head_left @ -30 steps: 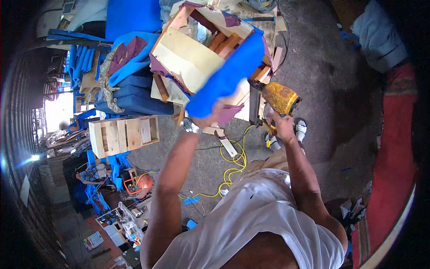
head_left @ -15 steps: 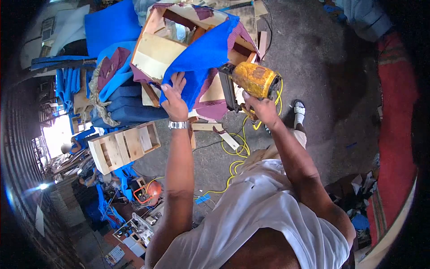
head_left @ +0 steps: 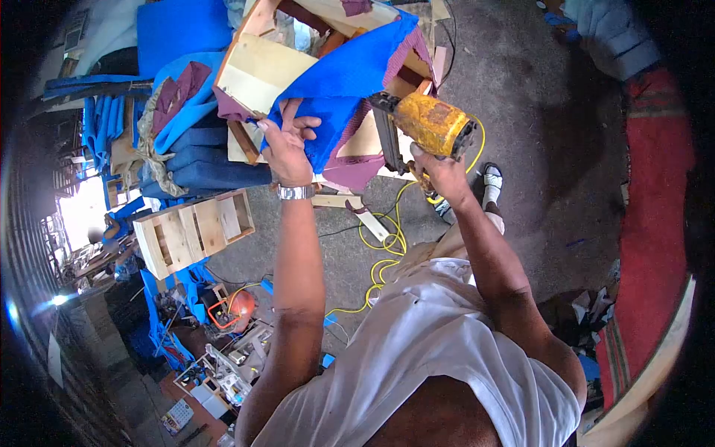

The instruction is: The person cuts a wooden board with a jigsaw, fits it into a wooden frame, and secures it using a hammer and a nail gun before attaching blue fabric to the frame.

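My right hand (head_left: 442,171) is wrapped around the handle of a worn yellow and black air nail gun or staple gun (head_left: 433,123). The tool's nose is at the edge of a blue fabric piece (head_left: 344,71), draped across a wooden furniture frame (head_left: 262,68). Lying against the lower part of that fabric is my left hand (head_left: 289,149), its fingers spread and thumb near the frame's edge. Purple ribbed fabric (head_left: 351,171) hangs from the frame beneath the blue piece. Whether the gun's tip touches the wood cannot be made out.
A yellow air hose (head_left: 399,216) loops over the concrete floor (head_left: 521,134). To the left are stacked blue cushions (head_left: 205,160) and a wooden box frame (head_left: 195,231). An orange-red compressor tank (head_left: 240,307) stands lower left. Red fabric (head_left: 655,223) runs along the right.
My left fingers have shifted on the blue fabric and spread to the right. The gun has moved slightly right and down in view, still in my right hand. The camera view has shifted a little.
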The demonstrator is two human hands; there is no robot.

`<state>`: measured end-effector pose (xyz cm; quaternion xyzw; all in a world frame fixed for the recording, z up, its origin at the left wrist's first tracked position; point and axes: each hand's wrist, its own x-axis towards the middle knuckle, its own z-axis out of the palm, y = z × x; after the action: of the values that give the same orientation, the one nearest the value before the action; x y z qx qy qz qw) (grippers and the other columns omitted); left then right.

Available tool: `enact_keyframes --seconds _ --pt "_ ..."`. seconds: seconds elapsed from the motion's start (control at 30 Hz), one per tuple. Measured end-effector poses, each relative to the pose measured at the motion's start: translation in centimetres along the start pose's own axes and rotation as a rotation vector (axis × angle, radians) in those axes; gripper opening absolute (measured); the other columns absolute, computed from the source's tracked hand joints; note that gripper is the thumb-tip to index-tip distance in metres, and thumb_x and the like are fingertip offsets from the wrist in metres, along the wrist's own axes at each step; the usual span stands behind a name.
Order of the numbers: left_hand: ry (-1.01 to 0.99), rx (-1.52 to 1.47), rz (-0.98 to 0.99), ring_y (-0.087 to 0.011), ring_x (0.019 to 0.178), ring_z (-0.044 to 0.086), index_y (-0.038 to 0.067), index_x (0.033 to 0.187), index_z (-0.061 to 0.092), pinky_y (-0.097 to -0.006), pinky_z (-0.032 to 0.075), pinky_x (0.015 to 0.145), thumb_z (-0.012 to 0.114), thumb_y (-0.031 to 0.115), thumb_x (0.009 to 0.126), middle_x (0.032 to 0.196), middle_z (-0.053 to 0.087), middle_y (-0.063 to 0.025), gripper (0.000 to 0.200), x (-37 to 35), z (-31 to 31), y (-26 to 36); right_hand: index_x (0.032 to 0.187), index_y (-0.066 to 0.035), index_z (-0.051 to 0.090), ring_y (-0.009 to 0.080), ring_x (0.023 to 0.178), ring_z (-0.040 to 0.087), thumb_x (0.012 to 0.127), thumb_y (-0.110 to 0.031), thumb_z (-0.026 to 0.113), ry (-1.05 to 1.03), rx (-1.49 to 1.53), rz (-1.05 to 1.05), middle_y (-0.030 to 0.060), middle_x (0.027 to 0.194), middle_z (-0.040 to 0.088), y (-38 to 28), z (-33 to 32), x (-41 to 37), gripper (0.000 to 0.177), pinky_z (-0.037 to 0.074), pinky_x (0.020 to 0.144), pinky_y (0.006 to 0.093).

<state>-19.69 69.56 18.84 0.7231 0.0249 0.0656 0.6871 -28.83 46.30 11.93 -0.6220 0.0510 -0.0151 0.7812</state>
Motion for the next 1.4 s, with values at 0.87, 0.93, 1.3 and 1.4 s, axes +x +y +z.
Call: enact_keyframes --seconds 0.87,0.93,1.3,1.4 --pt "0.006 -0.040 0.015 -0.0090 0.055 0.049 0.002 0.136 0.045 -0.0202 0.032 0.046 0.024 0.072 0.094 0.125 0.062 -0.0190 0.085 0.1 0.4 1.6 0.108 -0.004 0.062 0.0080 0.064 0.057 0.085 -0.010 0.073 0.039 0.158 0.004 -0.0007 0.083 0.064 2.0 1.9 -1.5 0.026 0.045 0.055 0.0271" --pt "-0.001 -0.049 0.004 -0.0087 0.055 0.049 0.002 0.136 0.045 -0.0200 0.032 0.045 0.024 0.072 0.094 0.125 0.062 -0.0190 0.084 0.2 0.3 1.5 0.110 -0.003 0.062 0.0088 0.066 0.058 0.085 -0.009 0.072 0.046 0.146 -0.028 -0.0001 0.086 0.064 2.4 2.1 -1.6 0.028 0.046 0.056 0.0280" --pt "0.004 -0.073 -0.004 -0.0079 0.055 0.048 0.002 0.134 0.047 -0.0196 0.031 0.045 0.029 0.072 0.093 0.125 0.062 -0.0212 0.084 0.1 0.2 1.7 0.116 -0.002 0.060 0.0138 0.090 0.064 0.085 -0.006 0.071 0.004 0.195 0.050 0.0049 0.104 0.067 2.6 2.7 -2.4 0.033 0.052 0.074 0.0302" --pt "-0.007 -0.078 0.009 -0.0077 0.055 0.048 0.001 0.135 0.046 -0.0197 0.031 0.045 0.030 0.073 0.092 0.126 0.061 -0.0215 0.085 0.1 0.2 1.6 0.116 -0.003 0.060 0.0136 0.090 0.063 0.085 -0.006 0.071 0.023 0.209 -0.033 0.0045 0.105 0.066 2.9 3.0 -2.6 0.033 0.052 0.073 0.0301"
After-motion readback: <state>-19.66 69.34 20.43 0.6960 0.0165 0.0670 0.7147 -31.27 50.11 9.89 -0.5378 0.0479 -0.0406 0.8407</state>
